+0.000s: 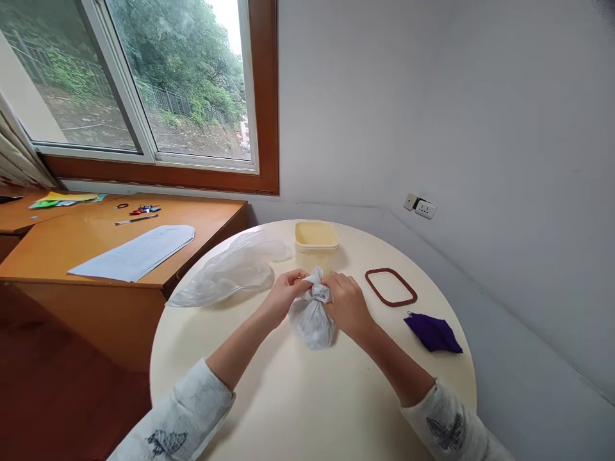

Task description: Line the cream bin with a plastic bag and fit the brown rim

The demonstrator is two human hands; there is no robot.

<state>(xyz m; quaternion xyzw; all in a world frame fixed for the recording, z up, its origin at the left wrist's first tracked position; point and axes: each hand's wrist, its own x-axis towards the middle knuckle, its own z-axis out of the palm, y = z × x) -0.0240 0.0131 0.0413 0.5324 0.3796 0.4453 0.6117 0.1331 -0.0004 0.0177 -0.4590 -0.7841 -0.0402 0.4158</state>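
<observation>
A whitish plastic bag (313,325), its neck twisted into a knot, is between my two hands over the middle of the round table (307,410). My left hand (288,294) pinches the knot's left side with thumb and fingers. On the other side, the fingers of my right hand (348,302) are closed on the knot, partly hidden behind the back of the hand. What the bag contains cannot be made out. Just behind the hands stands a pale yellow plastic container (316,237) without a lid on it.
A clear plastic bag (230,269) lies crumpled at the table's left. To the right are a brown rounded-square ring (391,303) and a folded purple cloth (434,333). Papers (137,251), a pen (137,219) and keys (145,209) lie on the wooden desk (52,250) by the window.
</observation>
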